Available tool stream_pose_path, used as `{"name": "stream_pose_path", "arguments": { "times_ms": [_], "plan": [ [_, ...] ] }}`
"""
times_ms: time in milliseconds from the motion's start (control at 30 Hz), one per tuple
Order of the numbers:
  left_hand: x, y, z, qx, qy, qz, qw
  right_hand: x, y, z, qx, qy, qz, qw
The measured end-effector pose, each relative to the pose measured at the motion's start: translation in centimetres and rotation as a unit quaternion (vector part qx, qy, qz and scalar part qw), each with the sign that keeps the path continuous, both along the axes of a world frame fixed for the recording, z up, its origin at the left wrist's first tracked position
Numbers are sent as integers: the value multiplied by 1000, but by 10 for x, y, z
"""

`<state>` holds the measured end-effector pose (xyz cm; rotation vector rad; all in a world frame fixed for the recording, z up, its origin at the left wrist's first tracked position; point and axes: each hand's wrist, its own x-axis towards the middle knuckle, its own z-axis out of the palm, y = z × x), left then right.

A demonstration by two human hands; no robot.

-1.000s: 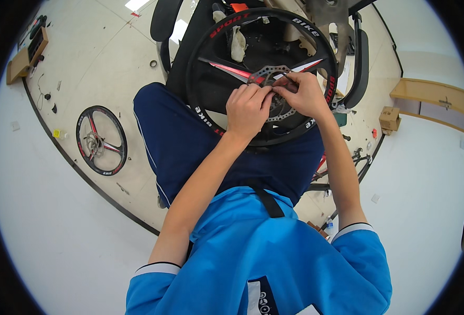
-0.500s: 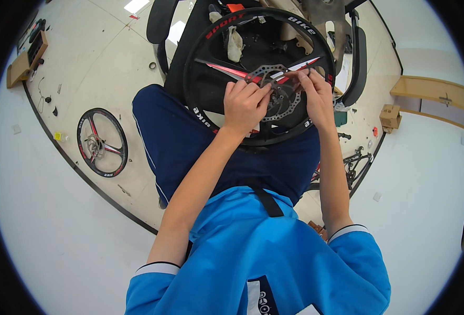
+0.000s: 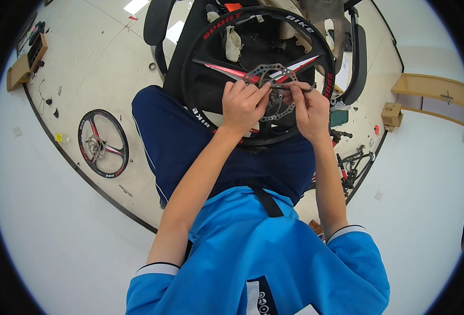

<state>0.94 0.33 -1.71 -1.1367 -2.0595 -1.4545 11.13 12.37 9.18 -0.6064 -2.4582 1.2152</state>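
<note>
A black bicycle wheel (image 3: 187, 79) with red and white spokes lies across my lap and a black chair seat. At its hub is a silver brake disc (image 3: 270, 69) with a perforated rim. My right hand (image 3: 311, 110) pinches a dark hex key (image 3: 289, 85) lying sideways above the disc, its bent end past my fingers. My left hand (image 3: 244, 107) is closed over the disc's left side, its fingertips pinched together by the key's other end. What those fingertips hold is hidden.
A second wheel (image 3: 104, 143) lies on the floor at left. Chair armrests (image 3: 355, 68) flank the seat, which carries a pale glove-like item (image 3: 233, 44). A cardboard box (image 3: 392, 114) and bicycle parts (image 3: 355, 163) lie along the right wall.
My right hand has moved slightly down and left, and the hex key now lies level over the disc. My left hand has barely moved.
</note>
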Motion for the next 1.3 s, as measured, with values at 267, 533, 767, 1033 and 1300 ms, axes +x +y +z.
{"name": "stream_pose_path", "arguments": {
  "times_ms": [267,533,767,1033,1300],
  "plan": [
    [0,-1,0,-3,-8,-1,1000,2,-3,-2,147,24,81,985],
    [0,-1,0,-4,-11,-1,1000,8,-6,1,77,24,56,995],
    [-1,-2,1,-11,-10,-4,1000,5,-6,0,198,31,115,973],
    [2,0,4,28,-36,-8,999,5,-10,-20,209,89,83,970],
    [2,3,6,17,-19,-12,1000,3,-24,-32,118,148,-11,982]
  ]
}}
